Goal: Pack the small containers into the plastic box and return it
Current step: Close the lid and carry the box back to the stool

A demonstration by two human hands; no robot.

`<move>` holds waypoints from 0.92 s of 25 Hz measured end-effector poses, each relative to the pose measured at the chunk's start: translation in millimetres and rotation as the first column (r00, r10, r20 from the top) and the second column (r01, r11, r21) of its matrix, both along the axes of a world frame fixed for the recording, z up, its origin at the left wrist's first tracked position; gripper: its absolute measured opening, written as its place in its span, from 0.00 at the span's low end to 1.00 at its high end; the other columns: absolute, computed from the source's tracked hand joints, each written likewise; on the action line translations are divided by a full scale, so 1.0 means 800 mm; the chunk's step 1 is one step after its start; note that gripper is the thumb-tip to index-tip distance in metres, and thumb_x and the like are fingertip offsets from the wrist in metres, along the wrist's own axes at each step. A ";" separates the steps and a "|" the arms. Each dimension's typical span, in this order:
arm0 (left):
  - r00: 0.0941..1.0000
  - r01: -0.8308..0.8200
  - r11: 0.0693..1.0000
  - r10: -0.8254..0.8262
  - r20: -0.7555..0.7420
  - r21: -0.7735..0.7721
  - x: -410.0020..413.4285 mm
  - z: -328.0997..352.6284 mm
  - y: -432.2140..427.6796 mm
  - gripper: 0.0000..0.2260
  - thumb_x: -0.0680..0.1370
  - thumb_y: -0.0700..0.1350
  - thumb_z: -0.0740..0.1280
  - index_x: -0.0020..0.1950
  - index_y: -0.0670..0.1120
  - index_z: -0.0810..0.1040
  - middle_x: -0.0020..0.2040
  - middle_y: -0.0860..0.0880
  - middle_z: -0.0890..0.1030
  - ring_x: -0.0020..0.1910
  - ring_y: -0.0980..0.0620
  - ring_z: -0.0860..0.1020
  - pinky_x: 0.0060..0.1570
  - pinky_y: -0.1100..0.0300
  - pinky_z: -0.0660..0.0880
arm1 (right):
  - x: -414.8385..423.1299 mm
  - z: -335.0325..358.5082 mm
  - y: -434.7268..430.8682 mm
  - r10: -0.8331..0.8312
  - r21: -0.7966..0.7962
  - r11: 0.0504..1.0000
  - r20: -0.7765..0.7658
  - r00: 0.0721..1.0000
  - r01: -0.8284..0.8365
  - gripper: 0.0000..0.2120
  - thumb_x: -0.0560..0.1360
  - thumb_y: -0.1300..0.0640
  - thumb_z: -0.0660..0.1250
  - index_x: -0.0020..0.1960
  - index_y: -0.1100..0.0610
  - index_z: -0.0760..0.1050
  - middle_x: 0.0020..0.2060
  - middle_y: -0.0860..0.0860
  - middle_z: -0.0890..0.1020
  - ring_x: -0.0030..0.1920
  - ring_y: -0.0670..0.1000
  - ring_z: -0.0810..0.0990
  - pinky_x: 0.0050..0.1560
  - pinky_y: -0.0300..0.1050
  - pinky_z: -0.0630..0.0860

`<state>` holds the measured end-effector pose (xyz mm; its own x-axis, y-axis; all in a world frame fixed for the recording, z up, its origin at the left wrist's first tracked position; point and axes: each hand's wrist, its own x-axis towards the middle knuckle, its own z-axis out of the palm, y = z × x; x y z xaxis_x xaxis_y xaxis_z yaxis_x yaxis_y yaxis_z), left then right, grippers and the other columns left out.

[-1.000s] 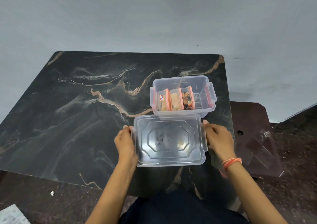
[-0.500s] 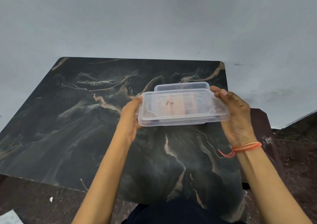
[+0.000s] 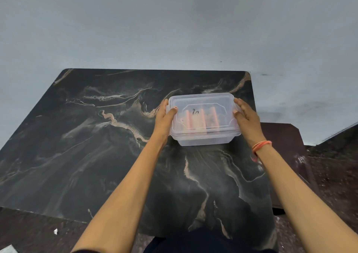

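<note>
A clear plastic box (image 3: 203, 139) stands on the dark marble table (image 3: 96, 146), toward its far right. Its clear lid (image 3: 201, 105) lies on top of it. Through the lid I see several small containers (image 3: 195, 120) with orange rims, standing on edge side by side. My left hand (image 3: 164, 117) grips the lid's left edge, thumb on top. My right hand (image 3: 246, 117) presses against the lid's right edge, with an orange thread band on the wrist.
A pale wall runs right behind the table's far edge. A dark brown stool or low stand (image 3: 284, 146) sits just beyond the table's right edge. The floor is dark and speckled, with a scrap of white paper (image 3: 55, 231) at the lower left.
The lid lay on the table in front of the open box. Both hands lifted it, carried it forward, and now it rests on the box.
</note>
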<state>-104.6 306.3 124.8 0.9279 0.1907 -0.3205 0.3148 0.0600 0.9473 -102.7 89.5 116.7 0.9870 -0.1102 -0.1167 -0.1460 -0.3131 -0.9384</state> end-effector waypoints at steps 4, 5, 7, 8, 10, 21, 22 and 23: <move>0.996 0.055 0.987 -0.043 -0.077 0.151 0.011 -0.022 -0.004 0.23 0.79 0.40 0.58 0.74 0.44 0.59 0.70 0.40 0.70 0.66 0.41 0.72 0.65 0.41 0.70 | -0.001 -0.016 -0.002 0.097 -0.197 0.976 0.022 0.995 -0.090 0.23 0.79 0.60 0.54 0.73 0.56 0.54 0.75 0.53 0.57 0.73 0.56 0.59 0.72 0.54 0.58; 0.995 0.046 0.986 -0.031 -0.091 0.160 0.012 -0.025 -0.004 0.23 0.79 0.41 0.58 0.74 0.45 0.58 0.70 0.41 0.69 0.66 0.41 0.72 0.65 0.42 0.70 | 0.000 -0.019 -0.003 0.111 -0.245 0.964 0.021 0.994 -0.102 0.23 0.79 0.59 0.54 0.73 0.56 0.53 0.75 0.53 0.56 0.74 0.56 0.58 0.72 0.54 0.57; 0.993 0.001 0.985 0.019 -0.114 0.170 0.014 -0.028 -0.005 0.23 0.79 0.43 0.58 0.74 0.46 0.58 0.70 0.43 0.70 0.65 0.42 0.73 0.65 0.43 0.71 | 0.005 -0.022 -0.004 0.131 -0.373 0.920 0.004 0.991 -0.120 0.23 0.80 0.58 0.52 0.73 0.55 0.53 0.75 0.53 0.56 0.74 0.56 0.59 0.72 0.54 0.58; 0.991 -0.029 0.986 0.049 -0.122 0.163 0.015 -0.029 -0.007 0.23 0.79 0.43 0.58 0.74 0.46 0.58 0.71 0.43 0.70 0.65 0.43 0.73 0.65 0.45 0.71 | 0.007 -0.024 -0.004 0.138 -0.445 0.887 -0.006 0.990 -0.126 0.22 0.80 0.56 0.52 0.73 0.55 0.54 0.75 0.53 0.57 0.73 0.57 0.60 0.71 0.55 0.60; 0.984 -0.102 0.988 0.117 -0.135 0.114 0.017 -0.031 -0.010 0.24 0.79 0.42 0.59 0.74 0.45 0.59 0.70 0.44 0.71 0.64 0.44 0.74 0.64 0.48 0.72 | 0.007 -0.025 -0.004 0.136 -0.540 0.833 -0.015 0.991 -0.122 0.22 0.80 0.54 0.51 0.73 0.53 0.55 0.75 0.51 0.58 0.71 0.57 0.64 0.68 0.56 0.65; 0.862 -0.288 0.902 0.097 -0.498 -0.322 -0.005 -0.028 0.016 0.09 0.69 0.40 0.73 0.44 0.42 0.75 0.44 0.45 0.80 0.43 0.47 0.79 0.49 0.49 0.77 | 0.007 -0.033 0.000 -0.093 0.110 0.986 -0.282 0.955 0.128 0.35 0.77 0.49 0.59 0.74 0.52 0.41 0.74 0.58 0.59 0.70 0.61 0.65 0.70 0.62 0.63; 0.867 -0.295 0.904 0.116 -0.485 -0.311 -0.004 -0.028 0.018 0.08 0.69 0.39 0.73 0.42 0.42 0.75 0.43 0.45 0.80 0.41 0.47 0.78 0.47 0.49 0.77 | 0.008 -0.033 0.001 -0.119 0.147 0.974 -0.319 0.940 0.173 0.36 0.76 0.49 0.61 0.74 0.54 0.43 0.73 0.58 0.61 0.69 0.61 0.67 0.69 0.62 0.65; 0.875 -0.300 0.910 0.143 -0.462 -0.287 -0.003 -0.025 0.017 0.08 0.69 0.37 0.73 0.42 0.41 0.75 0.43 0.44 0.80 0.40 0.47 0.78 0.46 0.49 0.78 | 0.009 -0.032 0.001 -0.153 0.182 0.957 -0.346 0.926 0.226 0.36 0.75 0.49 0.63 0.74 0.55 0.46 0.72 0.59 0.63 0.68 0.61 0.68 0.68 0.62 0.66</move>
